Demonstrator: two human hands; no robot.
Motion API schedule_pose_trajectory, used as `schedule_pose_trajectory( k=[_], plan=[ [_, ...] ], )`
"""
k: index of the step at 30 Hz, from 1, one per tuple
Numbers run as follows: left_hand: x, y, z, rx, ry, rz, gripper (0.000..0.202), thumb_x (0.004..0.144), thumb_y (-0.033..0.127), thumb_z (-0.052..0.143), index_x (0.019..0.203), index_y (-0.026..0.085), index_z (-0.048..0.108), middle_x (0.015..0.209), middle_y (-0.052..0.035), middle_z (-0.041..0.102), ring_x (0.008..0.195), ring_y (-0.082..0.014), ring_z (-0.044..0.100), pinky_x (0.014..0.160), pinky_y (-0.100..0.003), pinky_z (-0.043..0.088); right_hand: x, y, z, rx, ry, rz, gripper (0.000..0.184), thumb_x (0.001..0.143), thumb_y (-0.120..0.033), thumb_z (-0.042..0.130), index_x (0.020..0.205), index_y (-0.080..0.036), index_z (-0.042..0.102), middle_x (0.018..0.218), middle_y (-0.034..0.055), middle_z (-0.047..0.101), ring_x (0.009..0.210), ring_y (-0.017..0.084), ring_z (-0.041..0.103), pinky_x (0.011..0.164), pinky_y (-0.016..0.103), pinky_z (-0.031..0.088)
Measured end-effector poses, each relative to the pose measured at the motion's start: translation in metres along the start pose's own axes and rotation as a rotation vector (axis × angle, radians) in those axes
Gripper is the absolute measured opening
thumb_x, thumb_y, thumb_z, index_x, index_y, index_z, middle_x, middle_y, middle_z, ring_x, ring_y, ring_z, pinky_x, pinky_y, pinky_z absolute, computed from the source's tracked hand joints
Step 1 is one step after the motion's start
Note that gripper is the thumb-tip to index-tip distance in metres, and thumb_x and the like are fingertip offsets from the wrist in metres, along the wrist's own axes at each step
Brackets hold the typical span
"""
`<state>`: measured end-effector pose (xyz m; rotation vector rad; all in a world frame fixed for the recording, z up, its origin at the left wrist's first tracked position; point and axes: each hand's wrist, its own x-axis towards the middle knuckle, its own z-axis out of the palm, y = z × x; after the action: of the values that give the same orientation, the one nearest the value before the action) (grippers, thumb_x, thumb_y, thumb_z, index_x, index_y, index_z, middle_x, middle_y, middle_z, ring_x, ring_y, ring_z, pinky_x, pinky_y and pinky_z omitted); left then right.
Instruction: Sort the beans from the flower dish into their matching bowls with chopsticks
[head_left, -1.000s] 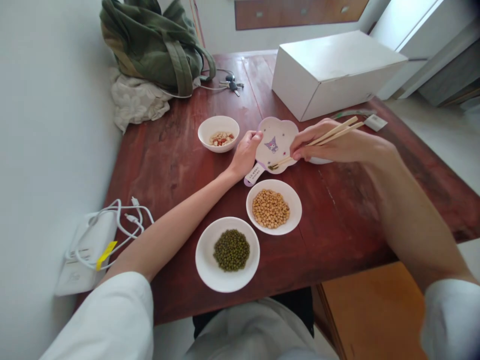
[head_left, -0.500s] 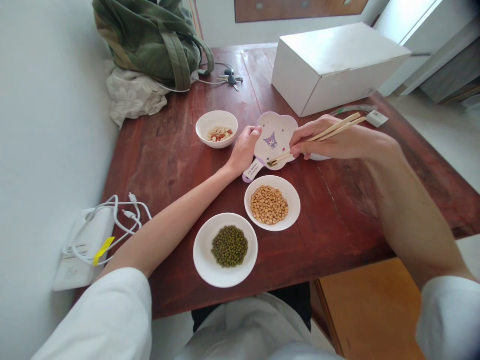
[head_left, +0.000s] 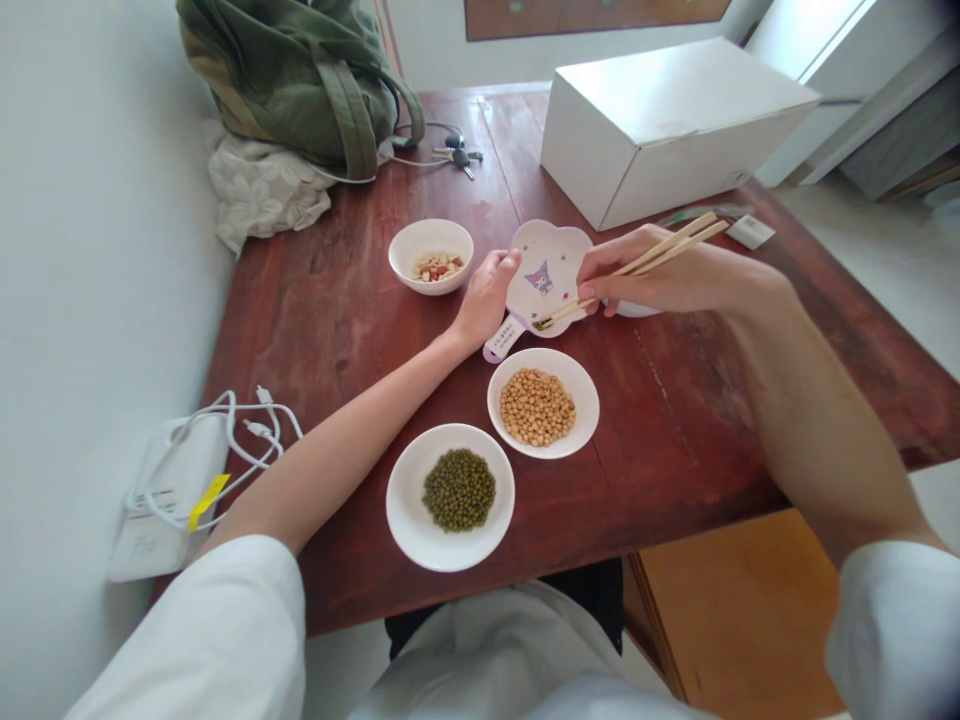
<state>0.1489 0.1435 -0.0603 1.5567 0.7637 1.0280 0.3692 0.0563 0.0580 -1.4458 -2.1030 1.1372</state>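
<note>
Your right hand (head_left: 675,285) holds the wooden chopsticks (head_left: 660,250) closed, tips resting on the small flower-shaped dish (head_left: 559,245). Your left hand (head_left: 484,300), loosely curled, touches the dish edge, beside the soybean bowl (head_left: 577,420).

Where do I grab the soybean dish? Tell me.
Pinch the rim of the soybean dish on its right side, coming from the right: that stretch faces only tabletop, and the beans sit mid-dish, leaving the rim free. The mung bean dish crowds its lower left, the flower dish's tab its top.
</note>
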Motion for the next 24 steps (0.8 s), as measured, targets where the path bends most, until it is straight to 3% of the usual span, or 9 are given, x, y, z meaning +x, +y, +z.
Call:
schedule_pose_trajectory(
  k=[15, 24],
  plan=[
    [0.0024, -0.0029, 0.0011, -0.018, -0.024, -0.004, 0.052, 0.105, 0.066, 0.047, 0.098, 0.017, 0.062, 0.085, -0.0026, 0.064, 0.081, -0.0151, 0.063, 0.074, -0.027, 0.048, 0.0032, 0.0065, 0.0027, 0.060, 0.052, 0.015, 0.026, 0.094, -0.046, 0.076, 0.090, -0.020, 0.079, 0.089, 0.0059, 0.075, 0.077, 0.018, 0.070, 0.069, 0.033, 0.062],
    [0.0027, -0.0046, 0.0010, -0.054, -0.017, 0.009, 0.054, 0.100, 0.070, 0.052, 0.095, 0.017, 0.061, 0.084, -0.0016, 0.062, 0.076, -0.0124, 0.058, 0.070, -0.026, 0.044, 0.0012, 0.0026, 0.0028, 0.001, 0.038, -0.003, 0.025, 0.099, -0.036, 0.070, 0.092, -0.014, 0.077, 0.091, 0.0083, 0.076, 0.075, 0.015, 0.070, 0.065, 0.027, 0.060]
  ],
)
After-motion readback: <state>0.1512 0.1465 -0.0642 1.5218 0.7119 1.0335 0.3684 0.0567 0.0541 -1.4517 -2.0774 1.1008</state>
